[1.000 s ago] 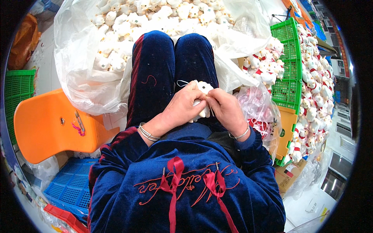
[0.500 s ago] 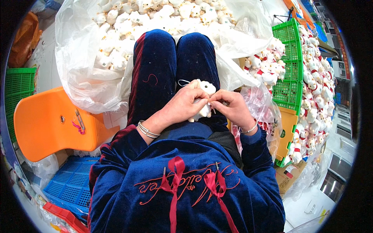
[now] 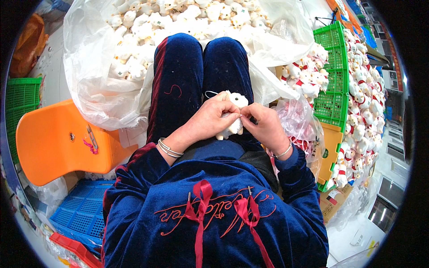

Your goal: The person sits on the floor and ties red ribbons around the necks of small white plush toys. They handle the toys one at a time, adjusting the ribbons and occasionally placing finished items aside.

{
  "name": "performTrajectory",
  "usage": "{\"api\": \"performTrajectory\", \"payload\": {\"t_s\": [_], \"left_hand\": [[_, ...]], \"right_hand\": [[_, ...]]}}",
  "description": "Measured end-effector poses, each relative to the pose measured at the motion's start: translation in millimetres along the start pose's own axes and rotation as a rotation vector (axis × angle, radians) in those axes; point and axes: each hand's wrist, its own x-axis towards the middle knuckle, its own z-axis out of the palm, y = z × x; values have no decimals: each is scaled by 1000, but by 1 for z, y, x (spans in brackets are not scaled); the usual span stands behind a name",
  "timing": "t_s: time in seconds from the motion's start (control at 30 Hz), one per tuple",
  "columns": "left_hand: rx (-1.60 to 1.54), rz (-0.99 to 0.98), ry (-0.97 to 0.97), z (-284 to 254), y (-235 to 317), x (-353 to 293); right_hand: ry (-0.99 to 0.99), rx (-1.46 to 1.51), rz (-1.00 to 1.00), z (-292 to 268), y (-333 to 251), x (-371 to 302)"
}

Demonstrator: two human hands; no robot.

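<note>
A small white plush toy (image 3: 234, 128) lies on my lap, over dark blue velvet trousers. My left hand (image 3: 210, 119) is wrapped around its left side and holds it. My right hand (image 3: 264, 125) presses against the toy's right side with thumb and forefinger pinched together at it; whatever the fingers pinch is too small to make out. The toy's head pokes out above my fingers and its feet show below. Both wrists wear thin bangles.
A big clear plastic bag (image 3: 96, 89) full of white plush toys lies ahead of my knees. Green crates (image 3: 333, 85) with several red-scarfed plush toys stand at the right. An orange chair (image 3: 53, 143) is at my left, a blue crate (image 3: 78, 214) below it.
The plush toy has shifted slightly lower on my lap and turned between both hands. My right hand's fingers have closed in on its side.
</note>
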Motion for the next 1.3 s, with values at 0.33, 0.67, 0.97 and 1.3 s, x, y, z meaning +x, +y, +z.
{"api": "performTrajectory", "payload": {"t_s": [0.33,0.67,0.97,1.3], "left_hand": [[87,97,69,-2,-2,-1],[54,92,78,-2,4,-4],[-74,-30,56,0,1,-7],[-88,-65,81,3,5,-9]], "right_hand": [[246,-4,-229,28,16,-8],[313,-24,-294,31,23,-9],[265,-71,-233,26,21,-10],[264,-19,-216,25,14,-13]]}}
